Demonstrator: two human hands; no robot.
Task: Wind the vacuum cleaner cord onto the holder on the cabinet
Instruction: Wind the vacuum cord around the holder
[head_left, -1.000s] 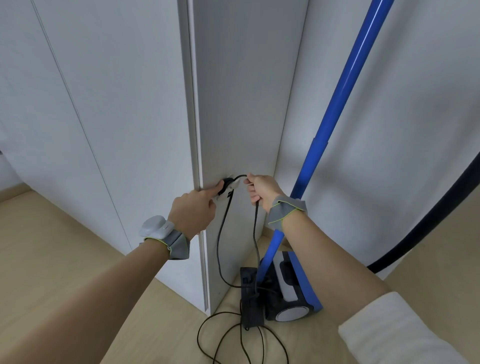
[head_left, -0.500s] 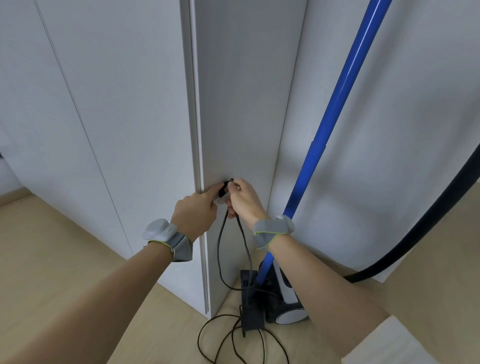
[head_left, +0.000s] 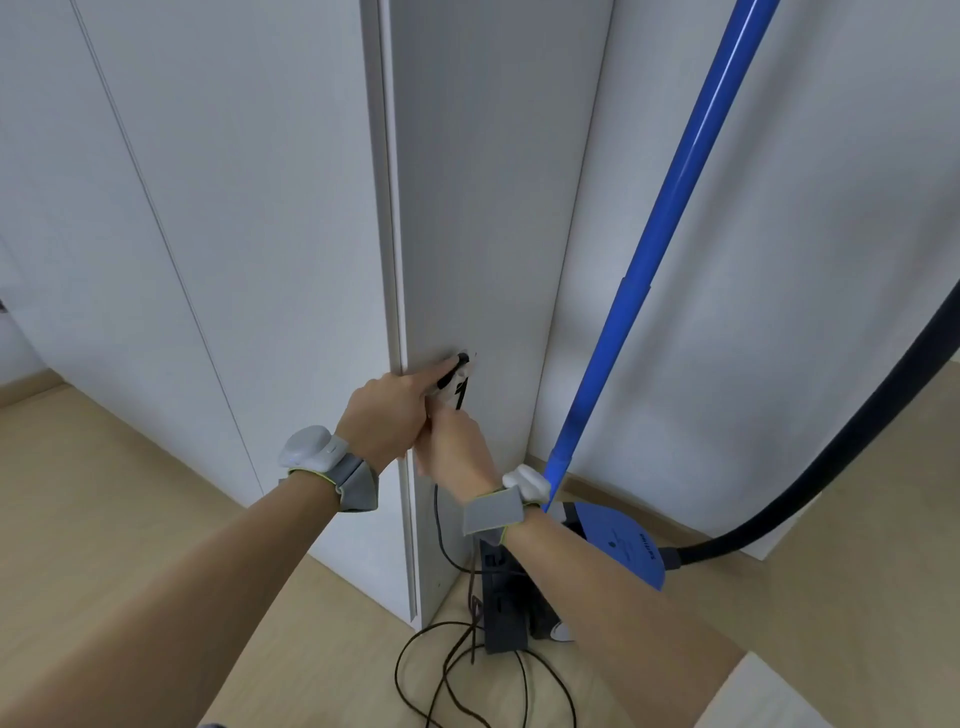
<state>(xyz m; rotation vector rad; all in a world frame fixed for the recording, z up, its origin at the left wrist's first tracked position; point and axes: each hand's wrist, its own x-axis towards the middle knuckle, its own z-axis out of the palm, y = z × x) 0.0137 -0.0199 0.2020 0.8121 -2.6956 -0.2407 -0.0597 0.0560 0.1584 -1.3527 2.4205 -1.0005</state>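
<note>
A small white holder (head_left: 462, 375) is fixed to the grey side of the cabinet (head_left: 493, 218), with black cord wrapped over it. My left hand (head_left: 387, 421) presses a finger against the holder and the cord there. My right hand (head_left: 453, 449) sits just below the holder, closed around the black cord (head_left: 440, 525), which drops from it down the cabinet side to loose loops on the floor (head_left: 457, 670). The holder is partly hidden by my fingers.
The blue vacuum cleaner body (head_left: 618, 540) stands on the wooden floor in the corner, with its blue tube (head_left: 660, 249) leaning up to the right and a black hose (head_left: 831, 467) curving away. A dark floor nozzle (head_left: 501, 603) lies beside the cord loops.
My right hand came from the right of the holder to the holder, then dropped below it along the cord. My left hand stayed at the holder.
</note>
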